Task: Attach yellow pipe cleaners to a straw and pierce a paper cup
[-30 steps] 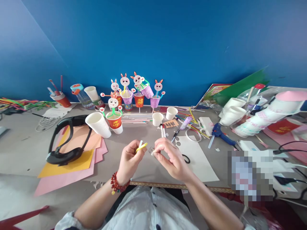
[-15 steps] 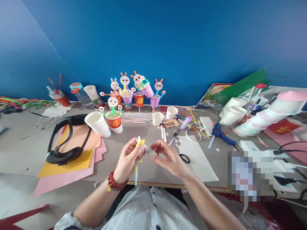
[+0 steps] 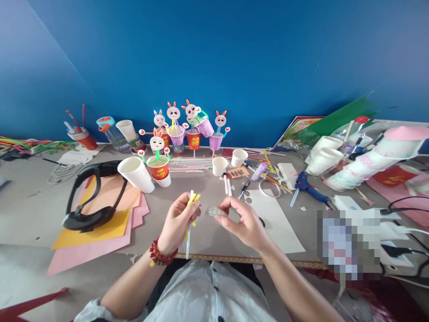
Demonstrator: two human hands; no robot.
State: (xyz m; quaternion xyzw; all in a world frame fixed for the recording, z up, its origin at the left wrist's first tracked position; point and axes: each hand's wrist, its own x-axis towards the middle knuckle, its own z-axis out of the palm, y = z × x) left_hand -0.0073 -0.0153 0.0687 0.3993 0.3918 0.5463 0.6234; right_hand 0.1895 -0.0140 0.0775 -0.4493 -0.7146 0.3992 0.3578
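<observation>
My left hand (image 3: pixel 177 220) is closed on a white straw (image 3: pixel 188 232) with a yellow pipe cleaner (image 3: pixel 194 199) wrapped around its top. The straw hangs down past my wrist toward the table's front edge. My right hand (image 3: pixel 241 220) pinches a small clear roll of tape (image 3: pixel 216 211) just right of the straw's top. Both hands hover above the grey table (image 3: pixel 33 214), a little apart from each other.
Behind stand several paper-cup rabbits (image 3: pixel 187 129), white cups (image 3: pixel 136 173), markers (image 3: pixel 227 183), a blue glue gun (image 3: pixel 306 185) and a tape ring (image 3: pixel 270 189). A black headset (image 3: pixel 92 197) lies on coloured paper (image 3: pixel 97 223) at left. White card (image 3: pixel 275 219) and scissors (image 3: pixel 260 221) sit right of my hands.
The straw has turned from a short tilted stub to upright, hanging long below my left hand. My right hand shifted slightly, and the tape roll now lies flatter between its fingers.
</observation>
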